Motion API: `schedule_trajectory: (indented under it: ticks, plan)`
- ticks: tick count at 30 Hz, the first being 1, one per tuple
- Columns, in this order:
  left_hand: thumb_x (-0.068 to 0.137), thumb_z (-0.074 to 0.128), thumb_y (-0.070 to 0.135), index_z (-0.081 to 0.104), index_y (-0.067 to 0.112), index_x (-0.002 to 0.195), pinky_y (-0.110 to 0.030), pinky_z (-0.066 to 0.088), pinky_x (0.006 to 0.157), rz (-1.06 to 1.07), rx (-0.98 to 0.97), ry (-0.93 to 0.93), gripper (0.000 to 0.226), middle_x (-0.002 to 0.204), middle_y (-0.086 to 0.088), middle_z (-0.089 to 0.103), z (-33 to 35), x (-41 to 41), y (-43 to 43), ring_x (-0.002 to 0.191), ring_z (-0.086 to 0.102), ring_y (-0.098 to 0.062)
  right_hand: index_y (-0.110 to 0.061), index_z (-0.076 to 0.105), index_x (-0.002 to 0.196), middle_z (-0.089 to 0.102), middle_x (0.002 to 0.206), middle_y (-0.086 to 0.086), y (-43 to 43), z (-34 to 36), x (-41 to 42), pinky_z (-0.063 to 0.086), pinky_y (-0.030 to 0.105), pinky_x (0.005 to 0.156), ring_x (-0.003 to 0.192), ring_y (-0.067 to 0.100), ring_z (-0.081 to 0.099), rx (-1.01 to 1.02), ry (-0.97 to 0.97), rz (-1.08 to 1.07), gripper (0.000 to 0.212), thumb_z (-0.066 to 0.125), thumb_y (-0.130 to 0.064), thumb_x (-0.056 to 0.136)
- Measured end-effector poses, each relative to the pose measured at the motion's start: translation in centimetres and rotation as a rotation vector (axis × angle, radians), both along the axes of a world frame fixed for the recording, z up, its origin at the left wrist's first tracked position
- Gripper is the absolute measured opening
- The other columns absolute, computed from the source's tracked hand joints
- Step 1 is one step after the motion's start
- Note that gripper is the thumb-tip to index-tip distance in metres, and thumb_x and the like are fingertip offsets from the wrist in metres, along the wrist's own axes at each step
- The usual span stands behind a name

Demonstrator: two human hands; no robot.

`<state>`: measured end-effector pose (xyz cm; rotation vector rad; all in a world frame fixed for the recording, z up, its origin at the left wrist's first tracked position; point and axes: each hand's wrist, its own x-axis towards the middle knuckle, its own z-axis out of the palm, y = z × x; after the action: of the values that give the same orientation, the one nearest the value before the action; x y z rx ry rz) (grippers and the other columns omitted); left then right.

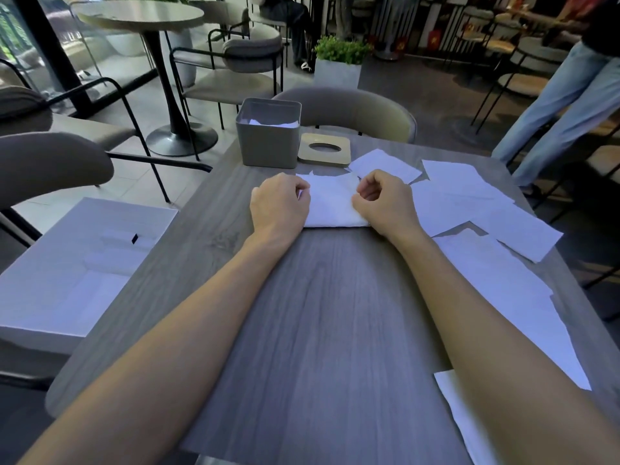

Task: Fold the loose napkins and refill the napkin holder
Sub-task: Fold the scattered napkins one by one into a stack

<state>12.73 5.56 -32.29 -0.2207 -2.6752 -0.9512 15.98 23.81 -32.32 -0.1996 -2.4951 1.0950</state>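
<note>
White folded napkin (333,203) lies mid-bench (318,313) between your hands. Your left grip (278,203) pinches its left edge with curled fingers, and your right grip (385,203) pinches the right edge. Behind it stands the grey napkin holder (268,142), with napkins inside and its wooden lid (323,159) just beside. Several loose napkins (486,209) lie spread at your right.

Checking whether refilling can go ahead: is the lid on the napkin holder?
No, the lid lies flat on the table just right of the open holder.
</note>
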Motion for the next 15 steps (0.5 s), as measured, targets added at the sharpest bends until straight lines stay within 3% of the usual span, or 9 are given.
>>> schedule_trajectory:
  ticks: [4, 8, 11, 15]
  plan:
    - [0.093, 0.052, 0.016, 0.076, 0.017, 0.092, -0.040, 0.050, 0.080, -0.035, -0.015, -0.019, 0.023, 0.091, -0.003, 0.068, -0.22, -0.19, 0.00, 0.087, 0.061, -0.028, -0.012, 0.067, 0.088, 0.063, 0.078, -0.004, -0.18, 0.04, 0.07, 0.043, 0.013, 0.067, 0.071, 0.006, 0.055, 0.076, -0.002, 0.019, 0.005, 0.064, -0.009, 0.084]
    - [0.094, 0.053, 0.016, 0.077, 0.020, 0.101, -0.041, 0.051, 0.085, -0.091, 0.000, -0.040, 0.024, 0.102, -0.005, 0.066, -0.39, -0.54, -0.25, 0.094, 0.061, -0.026, -0.015, 0.071, 0.098, 0.066, 0.087, -0.002, -0.17, 0.12, 0.37, 0.052, 0.035, 0.075, 0.085, 0.016, 0.058, 0.229, -0.076, -0.015, 0.017, 0.057, -0.014, 0.087]
    - [0.095, 0.058, 0.023, 0.074, 0.019, 0.112, -0.038, 0.046, 0.092, -0.073, -0.062, 0.044, 0.024, 0.112, -0.005, 0.056, -0.79, -0.91, -0.46, 0.106, 0.051, -0.028, -0.016, 0.070, 0.106, 0.066, 0.103, 0.003, -0.33, 0.31, 0.42, 0.047, 0.034, 0.074, 0.101, 0.024, 0.057, 0.387, -0.140, -0.079, 0.023, 0.052, -0.017, 0.091]
    - [0.092, 0.063, 0.033, 0.070, 0.018, 0.119, -0.033, 0.037, 0.090, -0.184, -0.115, 0.210, 0.032, 0.114, -0.006, 0.052, -0.49, -0.79, -0.25, 0.104, 0.045, -0.028, -0.011, 0.068, 0.115, 0.059, 0.115, 0.008, -0.85, 0.86, 0.41, 0.044, 0.033, 0.076, 0.110, 0.027, 0.051, 0.481, -0.029, -0.050, 0.027, 0.052, -0.015, 0.094]
